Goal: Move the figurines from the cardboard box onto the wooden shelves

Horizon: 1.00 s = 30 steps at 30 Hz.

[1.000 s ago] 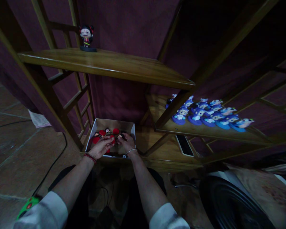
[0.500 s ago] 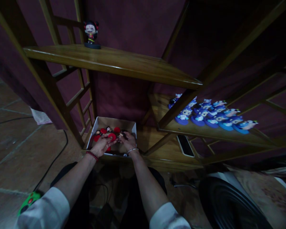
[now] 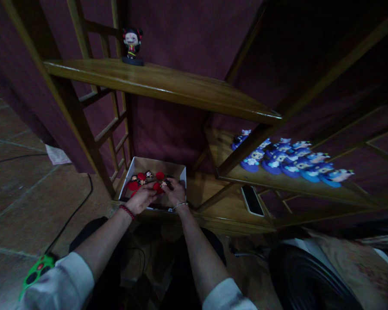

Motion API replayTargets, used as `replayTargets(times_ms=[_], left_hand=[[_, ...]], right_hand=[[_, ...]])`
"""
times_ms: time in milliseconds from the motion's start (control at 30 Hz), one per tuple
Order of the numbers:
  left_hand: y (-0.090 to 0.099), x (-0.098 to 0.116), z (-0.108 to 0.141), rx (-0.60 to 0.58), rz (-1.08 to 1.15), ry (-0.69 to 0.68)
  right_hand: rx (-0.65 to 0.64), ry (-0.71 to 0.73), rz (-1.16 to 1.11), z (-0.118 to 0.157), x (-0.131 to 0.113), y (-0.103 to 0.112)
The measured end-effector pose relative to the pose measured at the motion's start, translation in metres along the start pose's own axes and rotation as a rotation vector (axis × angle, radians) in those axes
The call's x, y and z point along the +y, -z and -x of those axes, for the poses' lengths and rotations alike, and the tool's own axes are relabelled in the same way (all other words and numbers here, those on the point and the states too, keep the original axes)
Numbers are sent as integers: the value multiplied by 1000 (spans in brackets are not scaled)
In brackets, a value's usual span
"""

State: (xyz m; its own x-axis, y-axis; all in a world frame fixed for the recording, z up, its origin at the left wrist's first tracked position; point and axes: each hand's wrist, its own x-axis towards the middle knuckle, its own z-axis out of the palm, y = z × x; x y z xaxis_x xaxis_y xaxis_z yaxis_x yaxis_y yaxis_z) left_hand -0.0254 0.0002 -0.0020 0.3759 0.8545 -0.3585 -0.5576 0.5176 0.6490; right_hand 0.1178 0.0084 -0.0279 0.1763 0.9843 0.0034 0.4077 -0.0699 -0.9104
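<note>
Both hands are inside a shallow open cardboard box (image 3: 183,174) on the low wooden shelf. My left hand (image 3: 141,199) pinches a red round base (image 3: 157,186), tilted at its fingertips. Closed around a small dark-haired figurine (image 3: 164,184) is my right hand (image 3: 176,193), which partly covers it. The figurine and the red base are close together; whether they are joined I cannot tell. Loose in the box lie several more red discs (image 3: 133,185) and small figurine parts (image 3: 148,174).
One dark-haired figurine (image 3: 132,45) stands on the upper shelf (image 3: 168,84). Several blue figurines (image 3: 252,159) stand on the middle shelf at right, above a phone (image 3: 252,201). A green controller-shaped object (image 3: 37,273) is at lower left, and a black round object (image 3: 310,280) at lower right.
The red base in my left hand has moved right and tilted, closer to the figurine in my right hand. The whole view has shifted slightly.
</note>
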Motion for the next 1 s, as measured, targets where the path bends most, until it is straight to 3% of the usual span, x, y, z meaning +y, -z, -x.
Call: replayTargets(times_ms=[400, 1000], left_hand=[[-9, -12, 2, -50, 19, 10], [-6, -4, 8, -203, 83, 22]], right_hand=[[-52, 30, 119, 10, -14, 11], [-121, 78, -66, 14, -23, 29]])
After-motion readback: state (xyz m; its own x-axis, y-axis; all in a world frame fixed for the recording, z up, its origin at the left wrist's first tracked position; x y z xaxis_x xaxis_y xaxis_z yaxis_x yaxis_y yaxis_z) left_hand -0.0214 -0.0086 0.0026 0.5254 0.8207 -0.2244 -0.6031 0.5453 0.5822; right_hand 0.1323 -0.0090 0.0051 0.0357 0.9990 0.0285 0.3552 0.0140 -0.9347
